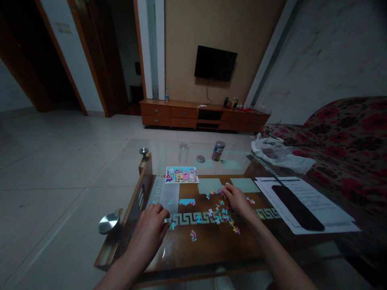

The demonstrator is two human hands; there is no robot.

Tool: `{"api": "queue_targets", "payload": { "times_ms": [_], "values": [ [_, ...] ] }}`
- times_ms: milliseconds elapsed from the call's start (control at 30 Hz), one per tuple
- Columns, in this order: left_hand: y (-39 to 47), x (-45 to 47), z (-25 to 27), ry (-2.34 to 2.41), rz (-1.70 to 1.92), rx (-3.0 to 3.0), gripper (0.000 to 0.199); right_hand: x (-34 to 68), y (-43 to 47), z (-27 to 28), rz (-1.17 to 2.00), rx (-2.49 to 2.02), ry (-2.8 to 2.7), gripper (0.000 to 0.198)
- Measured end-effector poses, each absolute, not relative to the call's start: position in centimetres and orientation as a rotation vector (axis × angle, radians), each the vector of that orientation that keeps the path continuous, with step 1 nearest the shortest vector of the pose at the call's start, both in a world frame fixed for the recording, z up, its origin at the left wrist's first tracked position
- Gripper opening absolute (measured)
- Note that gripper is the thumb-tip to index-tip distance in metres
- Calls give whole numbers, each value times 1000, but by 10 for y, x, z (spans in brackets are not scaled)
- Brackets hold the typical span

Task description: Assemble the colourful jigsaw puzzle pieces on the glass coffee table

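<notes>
Right hand [237, 198]: fingertips bunched at far edge of loose puzzle pieces [224, 211]; can't make out whether they pinch one. Left hand [155, 217]: fingers curled downward, pale bit at fingertips, grip unclear. Pieces small, knobbed, mostly light blue, pink, yellow; scattered on glass surface [229, 249], some partly hidden by right hand. Between hands, short joined strip [187, 201], light blue with pink at right end. Beyond strip, cartoon picture card [182, 175]. Farther, printed tin [218, 151], label too small to read. Both forearms cut off at bottom edge.
</notes>
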State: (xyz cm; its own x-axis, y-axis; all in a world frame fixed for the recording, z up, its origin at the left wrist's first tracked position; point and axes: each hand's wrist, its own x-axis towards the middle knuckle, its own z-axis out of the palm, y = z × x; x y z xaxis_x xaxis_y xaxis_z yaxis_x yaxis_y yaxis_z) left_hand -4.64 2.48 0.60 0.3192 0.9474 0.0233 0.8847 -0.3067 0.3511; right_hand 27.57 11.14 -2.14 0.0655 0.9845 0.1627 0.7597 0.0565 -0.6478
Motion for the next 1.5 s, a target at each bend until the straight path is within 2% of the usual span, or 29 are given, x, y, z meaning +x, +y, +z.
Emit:
{"api": "queue_targets", "payload": {
  "times_ms": [300, 533, 767, 1000, 1200, 1333, 1500],
  "values": [
    [23, -45, 8, 1630, 316, 2325, 18, 259, 118, -30, 489, -1798, -1922, 30],
    [25, -47, 3, 1621, 331, 2327, 16, 259, 117, -28, 417, -1913, -1874, 13],
    [47, -85, 2, 1808, 476, 2248, 15, 292, 122, -19, 299, -1968, -1773, 22],
    [59, -107, 2, 1994, 426, 2163, 15, 311, 129, -29, 331, -2016, -1769, 19],
    [58, -105, -2, 2004, 377, 2153, 17, 321, 129, -31, 155, -2022, -1879, 19],
    [58, -102, -8, 2000, 355, 2141, 18, 290, 121, -22, 99, -1989, -1943, 21],
    [66, -98, -17, 1993, 349, 2128, 17, 194, 97, -16, 306, -1628, -2231, 18]
  ]
}}
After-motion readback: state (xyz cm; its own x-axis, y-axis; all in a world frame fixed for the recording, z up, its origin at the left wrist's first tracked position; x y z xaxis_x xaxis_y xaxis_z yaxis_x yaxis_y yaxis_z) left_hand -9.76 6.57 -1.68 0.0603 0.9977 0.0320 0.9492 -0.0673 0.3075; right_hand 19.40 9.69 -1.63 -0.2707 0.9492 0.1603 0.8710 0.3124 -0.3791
